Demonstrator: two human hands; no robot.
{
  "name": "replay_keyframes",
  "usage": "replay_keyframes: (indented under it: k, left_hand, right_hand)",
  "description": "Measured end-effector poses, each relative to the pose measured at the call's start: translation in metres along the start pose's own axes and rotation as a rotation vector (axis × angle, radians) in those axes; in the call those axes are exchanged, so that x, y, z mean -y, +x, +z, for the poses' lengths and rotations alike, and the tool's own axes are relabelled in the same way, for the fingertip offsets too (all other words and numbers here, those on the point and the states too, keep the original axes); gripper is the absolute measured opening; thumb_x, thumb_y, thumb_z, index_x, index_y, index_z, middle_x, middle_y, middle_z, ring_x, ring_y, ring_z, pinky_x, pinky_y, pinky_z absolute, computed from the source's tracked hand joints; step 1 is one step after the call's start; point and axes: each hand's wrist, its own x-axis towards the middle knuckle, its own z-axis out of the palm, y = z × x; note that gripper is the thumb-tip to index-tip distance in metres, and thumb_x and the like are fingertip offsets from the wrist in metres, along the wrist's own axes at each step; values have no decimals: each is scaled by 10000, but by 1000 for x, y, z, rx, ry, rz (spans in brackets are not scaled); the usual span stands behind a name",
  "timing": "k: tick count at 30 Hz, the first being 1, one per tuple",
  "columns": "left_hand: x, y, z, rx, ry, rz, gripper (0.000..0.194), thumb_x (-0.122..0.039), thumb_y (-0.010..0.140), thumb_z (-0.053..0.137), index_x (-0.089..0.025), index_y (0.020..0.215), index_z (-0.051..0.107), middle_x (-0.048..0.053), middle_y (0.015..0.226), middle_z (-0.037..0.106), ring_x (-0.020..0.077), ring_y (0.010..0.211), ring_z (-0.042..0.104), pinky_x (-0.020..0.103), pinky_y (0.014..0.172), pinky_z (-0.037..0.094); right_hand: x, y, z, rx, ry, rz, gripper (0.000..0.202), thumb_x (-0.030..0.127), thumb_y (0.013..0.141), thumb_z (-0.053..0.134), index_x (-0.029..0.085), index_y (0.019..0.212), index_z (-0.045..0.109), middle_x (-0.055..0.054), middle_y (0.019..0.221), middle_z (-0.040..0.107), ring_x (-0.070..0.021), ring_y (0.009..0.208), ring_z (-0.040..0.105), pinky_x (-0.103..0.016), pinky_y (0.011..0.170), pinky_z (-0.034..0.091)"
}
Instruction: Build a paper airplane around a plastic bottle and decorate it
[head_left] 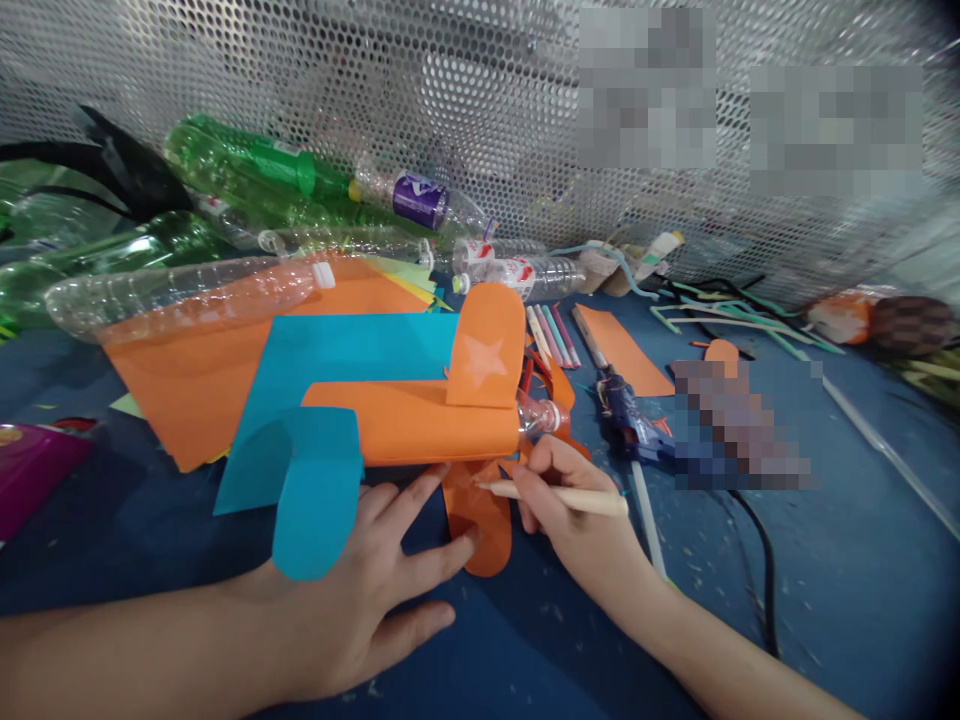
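Observation:
In front of me lies a plastic bottle (541,418) wrapped in orange paper (420,428), its neck pointing right. An orange rounded flap (491,335) with a pale star stands on its far side, and a second orange flap (487,535) extends toward me. A blue rounded flap (319,500) hangs at the left end, partly over my left hand. My left hand (397,560) has its fingers spread, the tips touching the near flap and the wrapped bottle. My right hand (574,505) grips a pale marker (585,497), its tip at the near orange flap.
Blue sheet (259,420) and orange sheets (172,400) lie behind. Several markers (555,335), a glue gun (626,415) with a black cord (766,570), and an orange strip (626,350) sit to the right. Plastic bottles (247,165) line the perforated metal wall (300,60).

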Motion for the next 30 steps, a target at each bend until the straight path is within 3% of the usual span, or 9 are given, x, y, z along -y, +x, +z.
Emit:
replay_keyframes:
  k: [10, 20, 30]
  left_hand:
    - [3, 0, -1, 17, 14, 31, 475, -376, 842, 574, -373, 1308, 478, 118, 1462, 243, 332, 997, 467, 579, 817, 419]
    - [0, 1, -2, -12, 19, 5, 409, -376, 858, 546, -363, 1266, 527, 96, 1456, 287, 313, 992, 488, 550, 842, 417]
    - [3, 1, -2, -5, 32, 36, 444, -409, 853, 555, -366, 1291, 502, 102, 1454, 293, 312, 987, 491, 536, 817, 438]
  right_hand:
    - [-1, 0, 0, 36, 10, -8, 274, 297, 874, 511, 226, 643, 384, 78, 461, 468, -94, 438, 397, -241, 458, 300]
    - [-1, -1, 0, 57, 31, 5, 273, 301, 888, 501, 226, 654, 381, 79, 464, 464, -97, 439, 396, -246, 455, 300]
    - [-2, 0, 0, 39, 48, 10, 252, 278, 876, 501, 232, 661, 376, 87, 454, 454, -100, 437, 398, -251, 498, 364]
